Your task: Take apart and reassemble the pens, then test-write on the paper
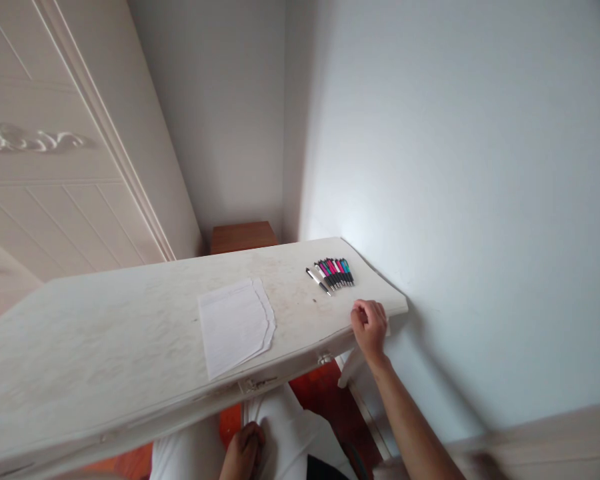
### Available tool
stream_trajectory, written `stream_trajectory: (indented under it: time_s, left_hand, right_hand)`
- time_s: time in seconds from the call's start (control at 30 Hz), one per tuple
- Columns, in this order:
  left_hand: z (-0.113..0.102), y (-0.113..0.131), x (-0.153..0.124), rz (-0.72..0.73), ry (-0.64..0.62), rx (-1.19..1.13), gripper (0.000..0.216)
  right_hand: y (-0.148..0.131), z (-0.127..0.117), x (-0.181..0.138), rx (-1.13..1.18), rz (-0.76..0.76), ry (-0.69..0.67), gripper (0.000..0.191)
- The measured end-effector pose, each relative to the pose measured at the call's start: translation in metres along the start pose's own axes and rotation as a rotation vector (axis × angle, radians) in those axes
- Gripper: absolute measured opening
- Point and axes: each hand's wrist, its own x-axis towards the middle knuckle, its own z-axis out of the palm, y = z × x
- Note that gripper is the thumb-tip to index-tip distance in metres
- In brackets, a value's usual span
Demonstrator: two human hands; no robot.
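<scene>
My right hand (370,323) rests on the front edge of the white table, near its right end. Its fingers are curled into a loose fist, and nothing shows in them. Just beyond it lies a fanned row of several click pens (336,272) with pink, purple, teal and white barrels and black grips. One white pen (319,281) sits slightly apart on the left of the row. Low in the view, my left hand (245,450) lies on my lap below the table, its fingers folded in and nothing visible in them. Torn-edged white paper sheets (235,327) lie stacked nearer the middle.
The white table (105,333) has a worn, stained top and small drawer handles (255,385) along its front. A pale wall (455,200) closes off the right side. A panelled white wardrobe (70,167) stands behind on the left, and a brown wooden piece (244,237) sits behind the table.
</scene>
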Motion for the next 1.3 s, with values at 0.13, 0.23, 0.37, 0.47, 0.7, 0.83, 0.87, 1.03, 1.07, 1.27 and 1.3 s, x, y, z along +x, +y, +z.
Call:
stream_trajectory:
  time_s: [0.13,0.23,0.37,0.47,0.7,0.83,0.87,1.03,1.07,1.27,1.3]
  left_hand:
    - [-0.001,0.001,-0.002,0.016,0.002,-0.005,0.018]
    - [-0.002,-0.001,0.000,0.047,-0.011,0.014,0.017]
    - [-0.001,-0.005,0.003,0.037,-0.004,0.030,0.017]
    - [0.000,-0.005,0.002,0.039,0.014,0.040,0.017]
    - [0.001,-0.009,0.006,0.021,-0.005,0.031,0.015]
    - [0.003,-0.014,0.012,0.009,0.003,0.061,0.010]
    - [0.003,-0.014,0.013,0.016,0.006,0.072,0.009]
    - [0.003,-0.008,0.009,0.021,-0.008,0.121,0.009]
    - [0.002,-0.006,0.008,0.023,-0.011,0.125,0.010]
    - [-0.003,0.002,-0.001,0.069,-0.053,0.153,0.013]
    - [-0.003,0.002,-0.001,0.070,-0.052,0.156,0.014]
  right_hand:
    - [0.001,0.000,0.000,0.000,0.012,-0.024,0.013]
    - [0.001,-0.001,0.003,0.010,0.061,-0.033,0.010]
    - [-0.003,0.000,0.011,0.025,0.189,-0.096,0.033]
    - [-0.010,0.004,0.019,-0.035,0.205,-0.238,0.063]
    - [-0.026,0.034,0.058,-0.320,0.384,-0.682,0.114]
    - [-0.027,0.053,0.086,-0.384,0.490,-0.901,0.130]
    - [-0.027,0.057,0.092,-0.400,0.508,-0.936,0.133]
    - [-0.022,0.076,0.113,-0.468,0.630,-1.078,0.136]
    - [-0.020,0.080,0.116,-0.483,0.650,-1.076,0.135]
    - [-0.003,0.091,0.127,-0.519,0.658,-1.079,0.134]
    - [-0.001,0.091,0.129,-0.524,0.655,-1.086,0.136]
